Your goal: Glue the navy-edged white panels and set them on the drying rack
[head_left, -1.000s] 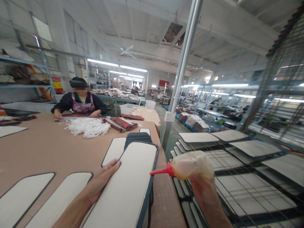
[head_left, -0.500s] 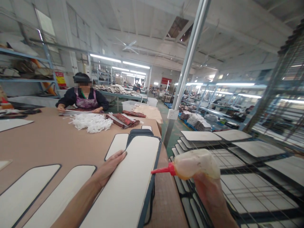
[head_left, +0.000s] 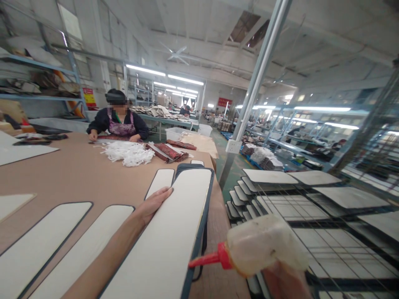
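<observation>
My left hand [head_left: 153, 205] grips the left edge of a long white panel [head_left: 170, 232] with rounded corners and a dark blue border. The panel slants away from me over the table's right side. My right hand [head_left: 285, 279], blurred and partly cut off below, is wrapped round a translucent squeeze bottle [head_left: 264, 245] with a red nozzle. The bottle lies on its side in the hand, its nozzle tip at the panel's right edge. Beyond the panel's far end is a stack of dark-edged pieces [head_left: 188, 167], mostly covered.
More white panels [head_left: 52, 226] lie on the brown table [head_left: 115, 185] at left. Across it, a person [head_left: 120, 118] handles patterned material beside white strips [head_left: 127, 153] and patterned bundles [head_left: 170, 151]. At right stands a wire rack [head_left: 314, 245] of panels, with a metal post [head_left: 249, 99] behind.
My right hand and the bottle have moved down and nearer to me, the nozzle tip travelling along the panel's right edge. My left hand stays on the panel. The view has shifted slightly.
</observation>
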A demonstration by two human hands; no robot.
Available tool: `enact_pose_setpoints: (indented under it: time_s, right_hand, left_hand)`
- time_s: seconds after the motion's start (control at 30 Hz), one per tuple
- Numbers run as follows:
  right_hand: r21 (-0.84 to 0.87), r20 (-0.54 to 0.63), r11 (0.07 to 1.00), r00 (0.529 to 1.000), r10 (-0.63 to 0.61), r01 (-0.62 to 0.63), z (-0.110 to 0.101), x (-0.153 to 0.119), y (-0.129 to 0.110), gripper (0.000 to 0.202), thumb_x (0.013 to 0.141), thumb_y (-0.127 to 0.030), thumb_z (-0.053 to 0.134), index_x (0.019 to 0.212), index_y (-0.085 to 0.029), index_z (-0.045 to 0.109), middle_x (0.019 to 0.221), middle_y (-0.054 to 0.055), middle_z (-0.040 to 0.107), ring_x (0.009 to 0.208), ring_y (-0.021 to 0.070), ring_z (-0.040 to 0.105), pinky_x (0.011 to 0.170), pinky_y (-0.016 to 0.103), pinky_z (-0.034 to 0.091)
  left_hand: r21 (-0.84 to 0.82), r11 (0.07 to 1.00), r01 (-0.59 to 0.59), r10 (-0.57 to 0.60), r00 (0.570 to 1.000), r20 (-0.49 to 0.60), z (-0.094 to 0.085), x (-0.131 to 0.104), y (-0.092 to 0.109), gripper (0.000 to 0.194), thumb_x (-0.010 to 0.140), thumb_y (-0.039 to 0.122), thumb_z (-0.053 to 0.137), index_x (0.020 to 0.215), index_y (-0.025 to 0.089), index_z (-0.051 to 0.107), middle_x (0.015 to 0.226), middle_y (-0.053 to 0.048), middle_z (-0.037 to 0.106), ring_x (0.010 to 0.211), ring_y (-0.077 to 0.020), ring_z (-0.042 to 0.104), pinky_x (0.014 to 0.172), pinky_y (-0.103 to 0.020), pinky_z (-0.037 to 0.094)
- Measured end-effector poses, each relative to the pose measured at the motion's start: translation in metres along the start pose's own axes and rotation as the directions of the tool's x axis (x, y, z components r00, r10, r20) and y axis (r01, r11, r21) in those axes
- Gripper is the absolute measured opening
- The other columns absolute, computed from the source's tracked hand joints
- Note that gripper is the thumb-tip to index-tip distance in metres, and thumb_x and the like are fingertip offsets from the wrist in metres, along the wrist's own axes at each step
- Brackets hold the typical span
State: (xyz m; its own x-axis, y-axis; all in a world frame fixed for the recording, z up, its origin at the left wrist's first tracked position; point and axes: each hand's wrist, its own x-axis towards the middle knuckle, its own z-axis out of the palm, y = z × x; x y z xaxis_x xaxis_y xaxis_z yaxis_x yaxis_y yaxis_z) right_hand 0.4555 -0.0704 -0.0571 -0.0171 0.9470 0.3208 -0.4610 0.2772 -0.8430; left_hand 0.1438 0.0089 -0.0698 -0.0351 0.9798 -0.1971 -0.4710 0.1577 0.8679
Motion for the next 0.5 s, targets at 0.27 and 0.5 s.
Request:
enact_pose_setpoints:
  time_s: [0.27, 0.5]
  right_hand:
    - [-0.026, -0.019, 0.997, 0.997, -0.071, 0.071, 0.000, 0.006, -0.002, 0.044, 0.060, -0.027, 0.089, 0.102, -0.029, 0.076, 0.080, 0.006, 0.078, 0.065, 0.0253, 0.072, 0.060, 0.037, 0.062]
    - [0.072, -0.129, 0.996, 0.990, 0.053, -0.044, -0.006, -0.013, 0.003, 0.049, 0.052, -0.021, 0.091, 0.097, -0.029, 0.075, 0.078, 0.004, 0.077, 0.073, 0.0287, 0.072, 0.069, 0.042, 0.062]
  left_hand:
    - [-0.014, 1.000, 0.012, -0.012, 1.000, 0.011, 0.003, 0.007, 0.004, 0.014, 0.078, 0.016, 0.074, 0.077, 0.020, 0.061, 0.062, -0.002, 0.072, 0.051, -0.0173, 0.069, 0.049, -0.024, 0.057]
    - [-0.018, 1.000, 0.013, -0.013, 1.000, 0.020, 0.002, 0.013, 0.005, 0.011, 0.082, 0.015, 0.071, 0.079, 0.018, 0.060, 0.065, -0.003, 0.073, 0.050, -0.0165, 0.068, 0.050, -0.025, 0.058]
